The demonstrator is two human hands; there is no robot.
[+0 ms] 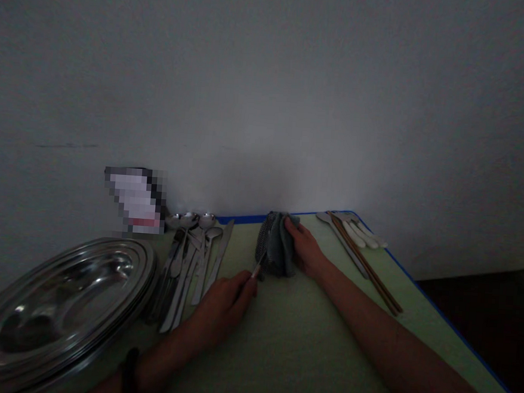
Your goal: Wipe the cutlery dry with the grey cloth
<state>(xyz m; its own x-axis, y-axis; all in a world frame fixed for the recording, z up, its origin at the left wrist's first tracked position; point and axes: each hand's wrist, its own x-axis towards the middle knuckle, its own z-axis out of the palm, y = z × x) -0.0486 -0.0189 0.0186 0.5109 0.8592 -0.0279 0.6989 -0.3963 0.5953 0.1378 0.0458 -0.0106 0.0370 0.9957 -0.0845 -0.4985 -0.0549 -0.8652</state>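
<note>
My left hand (230, 299) is closed around the thin metal handle (255, 271) of a piece of cutlery. Its other end disappears into a grey cloth (280, 245), so its kind cannot be made out. The cloth is bunched in my right hand (304, 246), thumb on top and fingers mostly hidden behind the folds. Left of my hands lies a group of metal cutlery (189, 269), with spoons and table knives among it. To the right are brown chopsticks (373, 276), a long metal utensil (346, 244) and several white-handled pieces (360, 233).
Stacked oval steel plates (145, 272) occupy the table's left side. Behind them a pixelated, screen-like object (136, 197) leans by the wall (268, 101). The light green table (305, 355) has a blue edge running along the back and right. The scene is dim.
</note>
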